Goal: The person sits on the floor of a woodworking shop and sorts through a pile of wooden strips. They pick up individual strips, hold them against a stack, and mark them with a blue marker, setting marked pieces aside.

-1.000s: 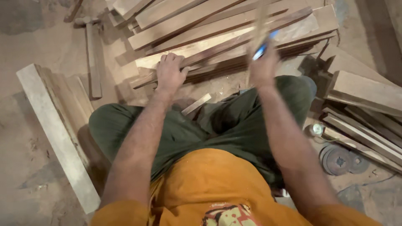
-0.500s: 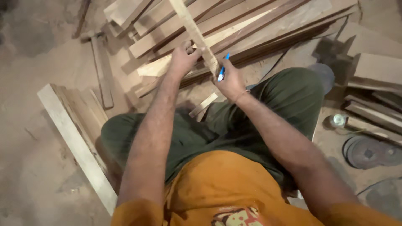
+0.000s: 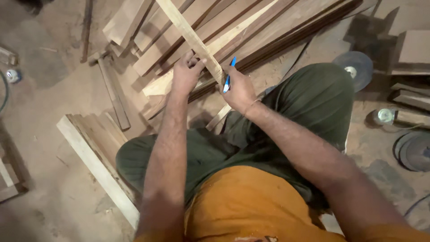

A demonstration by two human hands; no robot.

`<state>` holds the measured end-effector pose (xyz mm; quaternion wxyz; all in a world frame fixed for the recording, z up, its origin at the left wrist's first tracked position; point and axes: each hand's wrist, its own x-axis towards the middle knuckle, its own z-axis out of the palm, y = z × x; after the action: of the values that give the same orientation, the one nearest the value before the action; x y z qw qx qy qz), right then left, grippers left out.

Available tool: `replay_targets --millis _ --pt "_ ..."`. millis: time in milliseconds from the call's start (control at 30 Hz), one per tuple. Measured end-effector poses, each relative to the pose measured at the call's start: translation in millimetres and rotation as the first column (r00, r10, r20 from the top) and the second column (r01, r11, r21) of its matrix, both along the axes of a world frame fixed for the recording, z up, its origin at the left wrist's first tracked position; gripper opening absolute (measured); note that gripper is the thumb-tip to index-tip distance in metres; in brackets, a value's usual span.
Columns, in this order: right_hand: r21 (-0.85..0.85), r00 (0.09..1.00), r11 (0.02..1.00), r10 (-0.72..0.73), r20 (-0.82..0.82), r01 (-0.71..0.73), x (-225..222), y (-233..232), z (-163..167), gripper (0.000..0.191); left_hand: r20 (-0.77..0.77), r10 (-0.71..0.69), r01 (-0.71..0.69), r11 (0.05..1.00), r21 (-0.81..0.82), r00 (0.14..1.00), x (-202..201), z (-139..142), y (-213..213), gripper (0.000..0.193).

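Observation:
A thin pale wooden strip (image 3: 190, 38) runs from the top centre down to my hands, lying across a pile of darker planks (image 3: 251, 27). My left hand (image 3: 187, 74) grips the strip from the left side. My right hand (image 3: 239, 89) holds the strip's near end together with a blue and white pen (image 3: 229, 75), whose tip points up. I sit on the dusty ground in dark green trousers (image 3: 309, 103) and an orange shirt.
A flat wooden frame or panel (image 3: 96, 152) lies at my left knee. Loose short boards (image 3: 114, 92) lie left of the pile. Round grey discs (image 3: 414, 150) and a small tin (image 3: 384, 116) sit at right, with more wood blocks (image 3: 414, 49) beyond.
Both hands have come together on the pale strip. The strip has swung from near upright to lying diagonally across the pile, and the view has shifted left and closer.

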<state>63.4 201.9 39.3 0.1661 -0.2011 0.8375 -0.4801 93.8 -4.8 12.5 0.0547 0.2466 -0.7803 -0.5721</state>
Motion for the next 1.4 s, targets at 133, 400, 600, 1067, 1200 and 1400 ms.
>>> replay_targets --millis 133,400,600,1067,1200,1400 --pt "-0.017 1.000 1.000 -0.026 -0.012 0.026 0.1 0.6 -1.5 0.053 -0.046 0.011 -0.008 0.998 0.055 0.999 -1.0 -0.7 3.3 0.051" --pt "-0.060 0.999 0.998 -0.035 0.006 0.035 0.3 1.9 4.9 0.053 -0.015 0.019 -0.019 1.000 -0.003 1.000 -1.3 0.0 2.6 0.053" --pt "-0.050 0.999 0.998 -0.026 0.041 0.029 0.3 2.4 6.1 0.054 -0.029 0.038 -0.035 0.995 0.090 0.999 -1.1 -4.0 2.7 0.057" --pt "-0.024 0.999 1.000 -0.014 0.046 0.015 0.6 2.3 5.5 0.052 -0.037 0.016 -0.015 0.999 0.029 0.999 -1.4 4.9 5.2 0.057" --pt "-0.028 0.999 1.000 -0.008 0.041 0.009 0.7 2.7 6.7 0.055 0.006 0.040 -0.041 0.999 0.017 0.999 -2.0 7.7 6.0 0.055" --pt "-0.003 0.999 1.000 -0.001 0.052 0.001 0.3 2.2 7.1 0.054 -0.005 0.042 -0.042 0.992 0.120 0.999 -2.6 5.7 5.6 0.056"
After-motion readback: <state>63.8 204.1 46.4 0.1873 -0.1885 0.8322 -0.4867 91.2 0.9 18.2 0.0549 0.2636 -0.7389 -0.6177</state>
